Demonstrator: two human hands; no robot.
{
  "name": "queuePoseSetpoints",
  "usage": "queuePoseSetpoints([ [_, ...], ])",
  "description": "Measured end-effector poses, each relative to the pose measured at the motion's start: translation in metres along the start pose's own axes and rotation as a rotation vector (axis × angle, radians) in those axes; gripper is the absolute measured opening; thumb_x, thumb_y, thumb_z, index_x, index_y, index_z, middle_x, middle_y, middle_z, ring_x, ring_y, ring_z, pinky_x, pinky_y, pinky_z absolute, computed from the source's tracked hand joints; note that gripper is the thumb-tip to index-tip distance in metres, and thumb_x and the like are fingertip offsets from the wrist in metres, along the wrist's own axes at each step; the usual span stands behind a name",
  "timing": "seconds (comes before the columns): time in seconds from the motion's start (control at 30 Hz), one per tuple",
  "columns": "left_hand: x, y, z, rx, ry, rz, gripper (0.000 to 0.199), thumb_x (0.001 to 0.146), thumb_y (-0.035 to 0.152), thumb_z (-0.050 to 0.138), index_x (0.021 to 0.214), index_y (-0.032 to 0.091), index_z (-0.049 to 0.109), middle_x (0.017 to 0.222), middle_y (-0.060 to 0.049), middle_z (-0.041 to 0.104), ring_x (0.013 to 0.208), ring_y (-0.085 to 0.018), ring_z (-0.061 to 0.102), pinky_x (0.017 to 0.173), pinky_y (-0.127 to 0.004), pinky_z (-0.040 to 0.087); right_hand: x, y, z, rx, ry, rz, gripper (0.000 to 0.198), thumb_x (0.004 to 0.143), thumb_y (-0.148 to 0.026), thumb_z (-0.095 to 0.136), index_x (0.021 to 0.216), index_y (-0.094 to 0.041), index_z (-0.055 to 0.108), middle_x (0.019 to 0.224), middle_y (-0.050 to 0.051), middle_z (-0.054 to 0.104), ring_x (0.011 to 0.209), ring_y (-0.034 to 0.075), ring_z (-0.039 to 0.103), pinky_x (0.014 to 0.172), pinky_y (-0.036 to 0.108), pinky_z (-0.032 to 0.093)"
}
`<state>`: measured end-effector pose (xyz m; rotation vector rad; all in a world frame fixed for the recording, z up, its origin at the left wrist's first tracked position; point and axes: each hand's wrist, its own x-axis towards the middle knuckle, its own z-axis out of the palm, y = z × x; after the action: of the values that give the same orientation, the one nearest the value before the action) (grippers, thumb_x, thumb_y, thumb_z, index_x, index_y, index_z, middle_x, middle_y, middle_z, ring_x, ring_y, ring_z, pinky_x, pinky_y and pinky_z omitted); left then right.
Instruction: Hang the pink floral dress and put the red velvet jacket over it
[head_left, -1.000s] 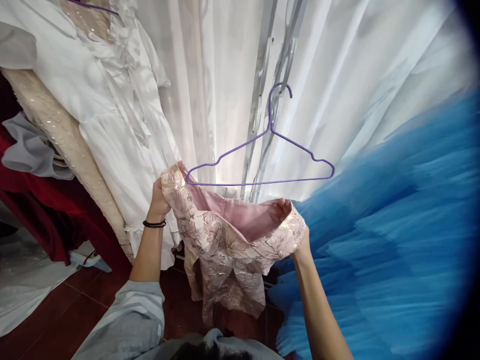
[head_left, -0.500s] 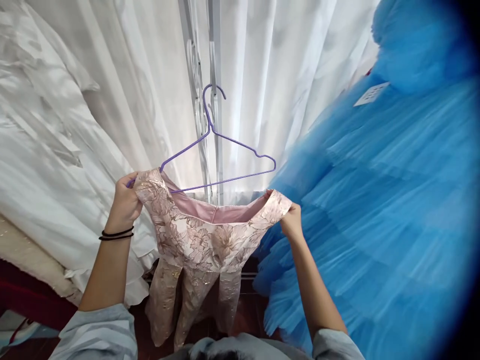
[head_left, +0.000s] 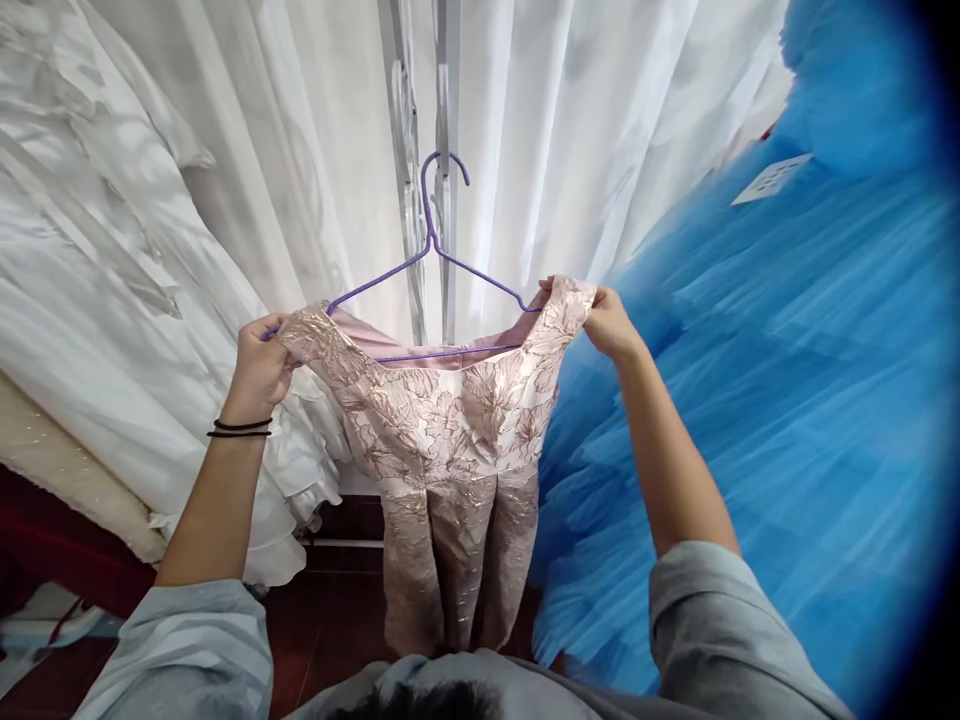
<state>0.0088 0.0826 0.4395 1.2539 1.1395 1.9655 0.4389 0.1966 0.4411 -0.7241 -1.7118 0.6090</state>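
A pink and gold floral dress (head_left: 472, 420) hangs between my hands on a purple hanger (head_left: 390, 272). My left hand (head_left: 262, 365) is closed round the left shoulder strap and the hanger's left end, which pokes out by the fingers. With my right hand (head_left: 607, 318) I grip the right shoulder strap, thumb and fingers around the cloth. Inside that strap sits the hanger's right arm, its tip hidden by the fabric. The hanger's bottom bar crosses the pink lining at the neckline, and its hook stands in front of a grey metal upright (head_left: 448, 120).
White gowns (head_left: 90, 240) hang close on the left. A large blue tulle dress (head_left: 750, 400) with a white tag (head_left: 772, 180) fills the right side. Behind the hanger are white curtains (head_left: 540, 120). Below lies a dark red tiled floor (head_left: 322, 620).
The right strap has gone up over the hanger's right end, which was bare before. My right hand has risen with it, and the dress now hangs more level.
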Motion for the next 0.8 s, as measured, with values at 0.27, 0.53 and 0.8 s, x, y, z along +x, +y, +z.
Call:
queuePoseSetpoints([
  [0.27, -0.002, -0.014, -0.010, 0.123, -0.173, 0.002, 0.041, 0.049, 0.012, 0.082, 0.084, 0.011, 0.062, 0.064, 0.006, 0.053, 0.054, -0.005, 0.045, 0.047, -0.016, 0.034, 0.023, -0.016, -0.005, -0.909, -0.197, -0.106, 0.032, 0.065, -0.035, 0.075, 0.049, -0.014, 0.058, 0.056, 0.007, 0.061, 0.069, 0.023, 0.066, 0.069, 0.033, 0.054],
  [0.53, 0.003, -0.001, -0.012, 0.456, -0.288, 0.242, 0.031, 0.079, 0.026, 0.068, 0.100, 0.003, 0.068, 0.078, -0.001, 0.060, 0.068, -0.007, 0.051, 0.072, -0.022, 0.042, -0.038, -0.080, 0.002, -0.929, -0.247, -0.131, 0.038, 0.072, -0.016, 0.055, 0.107, -0.010, 0.068, 0.088, 0.009, 0.070, 0.082, 0.024, 0.066, 0.079, 0.038, 0.055],
  [0.8, -0.018, -0.051, -0.018, 0.585, 0.078, 0.481, 0.047, 0.085, 0.028, 0.064, 0.127, 0.008, 0.055, 0.126, -0.010, 0.053, 0.115, -0.017, 0.048, 0.105, -0.033, 0.036, -0.118, -0.005, 0.017, -0.731, 0.189, -0.163, 0.062, 0.079, -0.028, 0.052, 0.139, -0.020, 0.047, 0.143, 0.011, 0.052, 0.131, 0.031, 0.047, 0.112, 0.053, 0.035],
])
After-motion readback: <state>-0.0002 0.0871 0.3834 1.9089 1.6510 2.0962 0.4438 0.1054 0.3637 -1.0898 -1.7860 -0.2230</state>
